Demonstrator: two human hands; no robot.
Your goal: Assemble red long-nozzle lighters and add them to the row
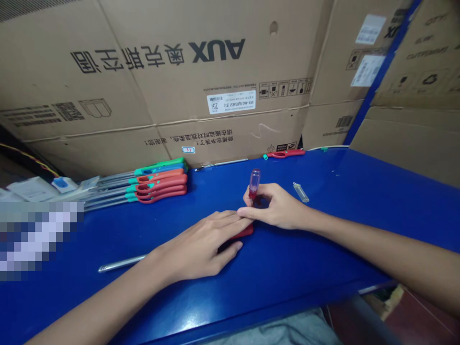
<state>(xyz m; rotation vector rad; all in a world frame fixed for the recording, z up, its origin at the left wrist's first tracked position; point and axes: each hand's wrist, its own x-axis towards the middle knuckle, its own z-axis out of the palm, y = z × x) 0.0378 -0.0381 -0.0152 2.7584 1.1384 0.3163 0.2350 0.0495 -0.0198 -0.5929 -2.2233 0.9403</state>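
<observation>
My left hand point(197, 247) lies palm down over a red utility lighter point(246, 231) on the blue table, its fingers closed over the handle and the thumb apart. Most of the lighter is hidden beneath the palm; its metal tube point(120, 264) shows to the left of the wrist. In my right hand point(282, 208) is a screwdriver point(255, 181) with a clear, red-based handle, held nearly upright by thumb and fingers. The screwdriver's shaft points down at the lighter, and its tip is hidden. Both hands touch at the fingertips.
Several utility lighters point(163, 187) with red, orange, blue and green handles lie stacked at the back left. Near the back edge are a red lighter handle point(287, 154) and a thin metal rod point(230, 162). A small clear part point(301, 192) lies right. Cardboard point(179, 96) walls the back.
</observation>
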